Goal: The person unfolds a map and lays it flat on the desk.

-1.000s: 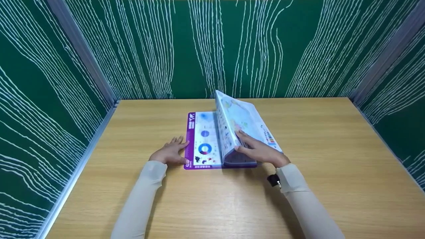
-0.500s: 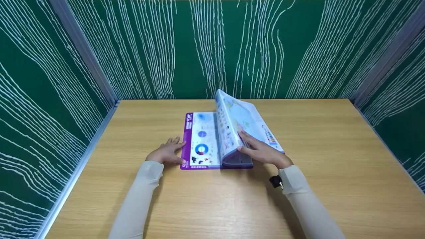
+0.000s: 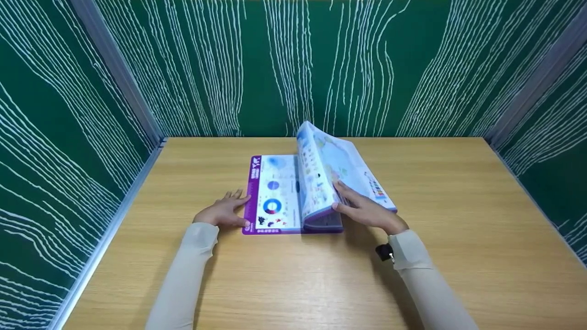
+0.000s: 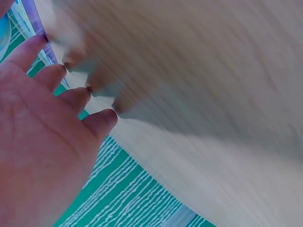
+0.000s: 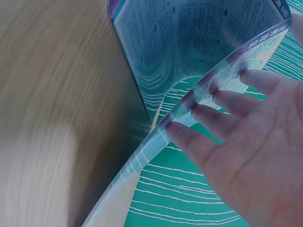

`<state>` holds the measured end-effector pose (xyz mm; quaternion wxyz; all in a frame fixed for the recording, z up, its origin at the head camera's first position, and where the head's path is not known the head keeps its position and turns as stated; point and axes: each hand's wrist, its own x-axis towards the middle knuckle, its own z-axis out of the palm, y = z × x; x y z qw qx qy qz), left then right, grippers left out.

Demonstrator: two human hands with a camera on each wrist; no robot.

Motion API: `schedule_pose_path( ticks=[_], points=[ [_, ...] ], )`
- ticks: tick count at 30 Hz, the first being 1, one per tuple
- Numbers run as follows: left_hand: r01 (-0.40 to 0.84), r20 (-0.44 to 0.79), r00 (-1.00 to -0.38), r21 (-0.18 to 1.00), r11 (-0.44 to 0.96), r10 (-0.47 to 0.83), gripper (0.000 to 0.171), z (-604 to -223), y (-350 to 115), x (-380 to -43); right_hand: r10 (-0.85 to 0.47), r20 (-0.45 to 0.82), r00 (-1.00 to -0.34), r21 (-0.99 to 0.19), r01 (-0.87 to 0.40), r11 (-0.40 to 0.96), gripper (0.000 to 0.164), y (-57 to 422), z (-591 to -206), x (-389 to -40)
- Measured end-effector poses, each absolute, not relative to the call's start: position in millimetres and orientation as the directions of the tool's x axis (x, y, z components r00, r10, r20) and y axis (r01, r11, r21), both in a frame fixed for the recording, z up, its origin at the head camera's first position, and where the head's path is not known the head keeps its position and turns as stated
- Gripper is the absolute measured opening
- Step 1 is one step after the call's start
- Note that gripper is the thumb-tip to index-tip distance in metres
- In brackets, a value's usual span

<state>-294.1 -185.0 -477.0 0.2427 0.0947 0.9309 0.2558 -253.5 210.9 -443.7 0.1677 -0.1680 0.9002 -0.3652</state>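
A folded, glossy printed map sheet (image 3: 277,172) with a purple border lies on the table in the head view. Its right part is a raised, bent panel (image 3: 316,183) leaning over to the right, with a pale blue map on its outer side. My left hand (image 3: 222,211) rests at the left purple edge, thumb and index finger on the border. In the left wrist view the other fingertips (image 4: 106,118) meet the wood. My right hand (image 3: 369,211) touches the raised panel with nearly straight fingers. The right wrist view shows dense print on an inner panel (image 5: 165,42).
The wooden table (image 3: 293,279) extends around the sheet on every side. Green walls (image 3: 275,68) with white wavy lines enclose its back and sides, with grey metal posts (image 3: 114,68) at the corners. A small black device (image 3: 384,252) sits at the right wrist.
The flat part of the map sheet has slid left along with my left hand. My right hand has shifted slightly right, and more of the raised panel's printed face shows.
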Motion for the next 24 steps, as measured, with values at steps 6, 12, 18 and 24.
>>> schedule_pose_path(
  ticks=[6, 12, 18, 24],
  points=[
    [0.088, -0.386, -0.86, 0.53, 0.843, 0.332, 0.087, -478.8, -191.5, -294.3, -0.431, -0.157, -0.889, -0.719, -0.196, 0.667, 0.081, 213.2, -445.9, -252.8],
    [0.096, -0.376, -0.859, 0.55, 0.83, 0.348, 0.088, -477.0, -196.1, -294.1, -0.419, -0.172, -0.891, -0.725, -0.173, 0.666, 0.081, 215.2, -448.0, -252.7],
    [0.118, -0.379, -0.853, 0.529, 0.84, 0.358, 0.087, -475.1, -198.8, -292.6, -0.409, -0.174, -0.896, -0.73, -0.161, 0.664, 0.081, 219.0, -449.7, -252.8],
    [0.066, -0.394, -0.862, 0.536, 0.841, 0.319, 0.087, -476.8, -202.8, -291.9, -0.408, -0.159, -0.899, -0.735, -0.168, 0.657, 0.081, 221.9, -450.1, -251.7]
  ],
)
